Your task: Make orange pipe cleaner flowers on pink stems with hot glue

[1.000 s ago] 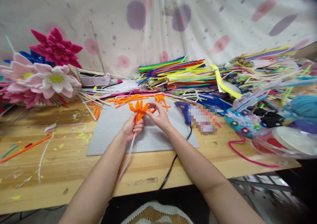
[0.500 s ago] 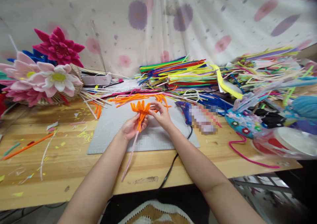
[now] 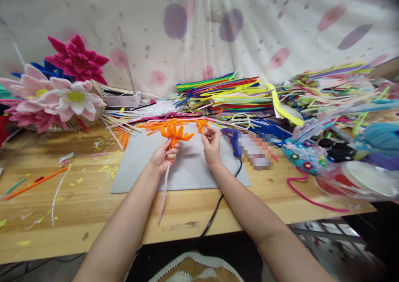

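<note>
My left hand [image 3: 164, 156] is closed around the base of an orange fuzzy flower [image 3: 173, 132], whose petals spread upward and to the right. A pale pink stem [image 3: 163, 192] hangs below that hand toward the table's front edge. My right hand [image 3: 212, 147] is raised over the grey mat [image 3: 137, 170], apart from the flower, its fingers curled and parted with nothing visible between them. Just behind its fingertips lie bent orange pieces [image 3: 202, 125]. More orange strips [image 3: 152, 126] rest along the mat's back edge.
A blue glue gun [image 3: 233, 141] stands right of the mat, its black cord [image 3: 215, 213] running to the front edge. Bundled pipe cleaners [image 3: 230, 93] and white-handled scissors [image 3: 241, 121] lie behind. Fuzzy flowers [image 3: 76, 97] stand left; a plastic-wrapped tub [image 3: 370, 178] sits right.
My right hand has let go of the flower and moved right. My left hand has shifted slightly left with the flower, whose petals now look more spread.
</note>
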Motion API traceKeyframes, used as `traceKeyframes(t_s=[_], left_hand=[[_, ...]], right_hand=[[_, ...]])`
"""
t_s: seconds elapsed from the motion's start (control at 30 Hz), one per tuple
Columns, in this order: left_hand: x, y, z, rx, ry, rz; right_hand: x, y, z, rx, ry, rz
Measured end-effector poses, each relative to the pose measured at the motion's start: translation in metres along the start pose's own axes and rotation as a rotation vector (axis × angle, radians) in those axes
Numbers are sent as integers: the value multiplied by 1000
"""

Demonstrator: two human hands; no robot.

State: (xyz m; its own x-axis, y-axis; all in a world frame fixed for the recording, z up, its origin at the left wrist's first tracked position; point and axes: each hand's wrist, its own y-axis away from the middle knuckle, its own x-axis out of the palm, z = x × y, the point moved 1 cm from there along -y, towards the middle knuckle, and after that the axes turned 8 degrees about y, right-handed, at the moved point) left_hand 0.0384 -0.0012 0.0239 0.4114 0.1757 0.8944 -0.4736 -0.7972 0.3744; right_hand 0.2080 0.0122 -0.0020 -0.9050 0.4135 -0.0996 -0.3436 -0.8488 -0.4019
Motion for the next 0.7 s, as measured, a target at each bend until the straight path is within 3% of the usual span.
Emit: traceKeyframes(t_s=[0.2, 0.4, 0.7], left_hand=[[0, 0, -6, 166, -179, -96], [2, 10, -14, 5, 19, 58], [-6, 22, -16, -3, 214, 190]], right_hand=[[0, -2, -6, 73, -30, 5], [0, -4, -12, 102, -25, 52], [2, 1, -14, 139, -57, 133]])
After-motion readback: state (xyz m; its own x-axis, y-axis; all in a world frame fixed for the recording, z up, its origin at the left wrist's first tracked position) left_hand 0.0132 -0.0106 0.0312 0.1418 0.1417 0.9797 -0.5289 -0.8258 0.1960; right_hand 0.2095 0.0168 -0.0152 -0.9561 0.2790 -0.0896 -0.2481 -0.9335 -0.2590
